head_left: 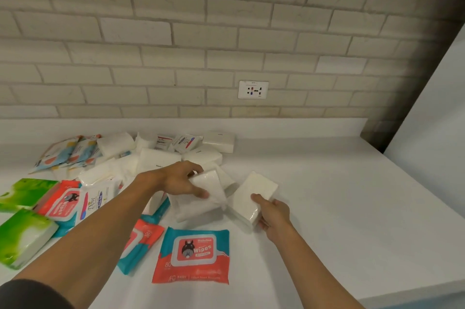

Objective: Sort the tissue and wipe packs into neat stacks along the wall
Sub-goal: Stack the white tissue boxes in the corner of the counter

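Left hand (182,179) is gripping one soft white plastic-wrapped tissue pack (201,195), fingers closed over it; right hand (273,213) is pinching another (251,194), apparently light, compressible, best held across the short sides.

Your two forearms are bare from elbow to wrist. Your left hand (181,180) and right hand (273,213) carry no gloves, rings, watch or bands. A dark sleeve (27,293) covers your left upper arm (only its edge shows, bottom-left corner).
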Demonstrator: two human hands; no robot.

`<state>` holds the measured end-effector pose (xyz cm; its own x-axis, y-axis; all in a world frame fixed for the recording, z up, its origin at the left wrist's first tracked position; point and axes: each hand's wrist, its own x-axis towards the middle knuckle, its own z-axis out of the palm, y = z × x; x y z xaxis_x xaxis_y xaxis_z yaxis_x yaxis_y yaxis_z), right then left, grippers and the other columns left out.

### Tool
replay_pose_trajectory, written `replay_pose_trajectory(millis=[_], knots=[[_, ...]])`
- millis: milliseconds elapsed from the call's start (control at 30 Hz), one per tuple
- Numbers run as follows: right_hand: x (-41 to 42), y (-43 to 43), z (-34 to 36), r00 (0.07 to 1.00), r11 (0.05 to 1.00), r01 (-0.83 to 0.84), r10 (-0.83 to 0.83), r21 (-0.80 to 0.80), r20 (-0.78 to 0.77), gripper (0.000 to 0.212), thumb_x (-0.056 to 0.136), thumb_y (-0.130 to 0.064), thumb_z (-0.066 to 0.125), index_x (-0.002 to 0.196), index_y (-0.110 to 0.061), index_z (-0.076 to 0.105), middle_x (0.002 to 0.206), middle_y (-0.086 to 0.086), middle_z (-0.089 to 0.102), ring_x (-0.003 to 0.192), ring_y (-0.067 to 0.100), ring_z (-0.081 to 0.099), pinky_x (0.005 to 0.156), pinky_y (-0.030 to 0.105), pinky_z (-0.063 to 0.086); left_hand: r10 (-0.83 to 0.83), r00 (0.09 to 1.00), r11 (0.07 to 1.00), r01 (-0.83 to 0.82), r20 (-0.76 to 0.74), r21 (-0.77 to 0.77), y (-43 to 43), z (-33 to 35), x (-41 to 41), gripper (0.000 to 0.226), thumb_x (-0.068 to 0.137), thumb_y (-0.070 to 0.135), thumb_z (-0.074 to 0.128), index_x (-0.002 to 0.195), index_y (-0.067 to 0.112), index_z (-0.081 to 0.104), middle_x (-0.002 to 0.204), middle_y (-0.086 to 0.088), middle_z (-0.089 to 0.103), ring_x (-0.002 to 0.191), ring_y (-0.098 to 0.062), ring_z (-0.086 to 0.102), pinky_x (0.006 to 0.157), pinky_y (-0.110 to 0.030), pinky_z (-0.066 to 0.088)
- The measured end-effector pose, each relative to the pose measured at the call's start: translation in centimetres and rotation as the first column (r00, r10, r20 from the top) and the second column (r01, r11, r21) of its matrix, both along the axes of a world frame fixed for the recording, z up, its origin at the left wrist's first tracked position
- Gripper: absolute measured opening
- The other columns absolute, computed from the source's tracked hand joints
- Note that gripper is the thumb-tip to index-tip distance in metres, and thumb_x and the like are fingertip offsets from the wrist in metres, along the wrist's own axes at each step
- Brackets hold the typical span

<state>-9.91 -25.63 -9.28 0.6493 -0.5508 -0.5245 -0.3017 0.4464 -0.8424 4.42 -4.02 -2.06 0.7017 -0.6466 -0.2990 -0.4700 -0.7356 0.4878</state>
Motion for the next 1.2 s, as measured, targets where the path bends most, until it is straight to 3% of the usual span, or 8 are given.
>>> replay_pose_trajectory(millis=[100, 333, 433, 500, 733, 900, 1033, 1200], knots=[[-0.2, -0.9, 0.9, 0.999, 0.999, 0.028, -0.027, -0.027, 0.031, 0.039, 0.078, -0.018, 0.079, 0.112, -0.007, 0.061, 0.104, 0.01, 0.071, 0.082, 0.023, 0.067, 0.056, 0.027, 0.048, 0.021, 0.995, 0.991, -0.034, -0.096, -0.131, -0.9, 0.6, 0.5, 0.057, 0.062, 0.066, 0.075, 0.109, 0.036, 0.062, 0.109, 0.009, 0.066, 0.1, -0.012, 0.063, 0.091, -0.037, 0.053], [0.1, -3.4, 2.5, 0.988, 0.991, 0.127, -0.123, -0.037, 0.095, 0.054, 0.079, -0.022, 0.078, 0.124, -0.016, 0.049, 0.106, 0.007, 0.068, 0.085, 0.021, 0.066, 0.056, 0.028, 0.048, -0.004, 0.959, 0.906, -0.117, -0.284, -0.407, -5.1, 1.2, 0.3, 0.024, 0.088, 0.038, 0.068, 0.11, 0.03, 0.061, 0.098, 0.011, 0.071, 0.081, -0.004, 0.069, 0.061, -0.015, 0.05], [0.8, -4.9, 3.3, 0.977, 0.982, 0.181, -0.173, -0.055, 0.124, 0.053, 0.08, -0.022, 0.077, 0.122, -0.019, 0.046, 0.102, 0.006, 0.066, 0.084, 0.021, 0.065, 0.06, 0.03, 0.049, -0.033, 0.938, 0.867, -0.145, -0.345, -0.477, -6.5, 1.0, 1.0, 0.027, 0.088, 0.04, 0.068, 0.112, 0.027, 0.065, 0.099, 0.007, 0.075, 0.086, -0.01, 0.072, 0.074, -0.025, 0.057], [1.3, -5.7, 3.7, 0.971, 0.977, 0.204, -0.194, -0.064, 0.139, 0.052, 0.08, -0.022, 0.077, 0.121, -0.021, 0.044, 0.103, 0.006, 0.066, 0.085, 0.022, 0.065, 0.062, 0.031, 0.05, -0.047, 0.928, 0.848, -0.158, -0.369, -0.506, -7.5, 0.8, 1.7, 0.027, 0.088, 0.041, 0.067, 0.111, 0.026, 0.067, 0.101, 0.006, 0.075, 0.092, -0.015, 0.072, 0.084, -0.032, 0.055], [1.7, -9.3, 4.3, 0.951, 0.954, 0.285, -0.268, -0.096, 0.156, 0.053, 0.08, -0.022, 0.076, 0.119, -0.025, 0.041, 0.11, 0.006, 0.063, 0.096, 0.024, 0.064, 0.077, 0.04, 0.054, -0.075, 0.891, 0.801, -0.214, -0.448, -0.56, -11.8, -0.1, 3.0, 0.021, 0.092, 0.031, 0.062, 0.104, 0.016, 0.07, 0.095, -0.003, 0.076, 0.085, -0.02, 0.072, 0.075, -0.029, 0.052], [2.2, -12.5, 4.8, 0.938, 0.941, 0.324, -0.305, -0.101, 0.165, 0.052, 0.081, -0.023, 0.076, 0.118, -0.026, 0.039, 0.111, 0.008, 0.063, 0.092, 0.023, 0.063, 0.069, 0.035, 0.054, -0.079, 0.866, 0.784, -0.251, -0.494, -0.567, -15.4, -0.4, 4.0, 0.042, 0.076, 0.046, 0.067, 0.105, 0.016, 0.071, 0.099, -0.007, 0.075, 0.092, -0.029, 0.072, 0.085, -0.04, 0.051], [2.5, -16.5, 4.9, 0.936, 0.934, 0.332, -0.309, -0.132, 0.166, 0.052, 0.082, -0.023, 0.076, 0.119, -0.027, 0.04, 0.112, 0.007, 0.062, 0.094, 0.024, 0.063, 0.07, 0.035, 0.054, -0.04, 0.855, 0.777, -0.298, -0.516, -0.554, -19.6, -0.7, 4.4, 0.047, 0.07, 0.043, 0.065, 0.101, 0.009, 0.069, 0.095, -0.013, 0.074, 0.083, -0.031, 0.07, 0.073, -0.037, 0.048], [2.0, -23.1, 4.5, 0.943, 0.935, 0.319, -0.297, -0.154, 0.151, 0.053, 0.081, -0.024, 0.076, 0.12, -0.026, 0.04, 0.112, 0.007, 0.062, 0.096, 0.024, 0.062, 0.074, 0.038, 0.055, -0.003, 0.829, 0.733, -0.378, -0.559, -0.566, -26.1, -0.9, 3.8, 0.033, 0.08, 0.029, 0.065, 0.101, 0.003, 0.068, 0.085, -0.012, 0.074, 0.075, -0.029, 0.07, 0.067, -0.034, 0.05]])
